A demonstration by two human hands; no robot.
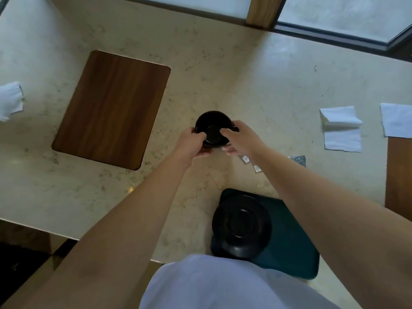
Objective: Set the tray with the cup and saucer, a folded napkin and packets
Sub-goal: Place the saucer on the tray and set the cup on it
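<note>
Black cup (213, 128), mid-table, gripped by my left hand (193, 141) and right hand (239, 136). Saucer (242, 226) overhangs tray (294, 241) near the front edge; landing the cup off-centre could tip it.

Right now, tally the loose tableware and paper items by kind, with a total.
Black cup, held by left hand and right hand: 1
Black saucer, on the tray: 1
Dark green tray: 1
White napkins: 3
Packets, partly hidden by the arm: at least 3
Total: at least 9
</note>
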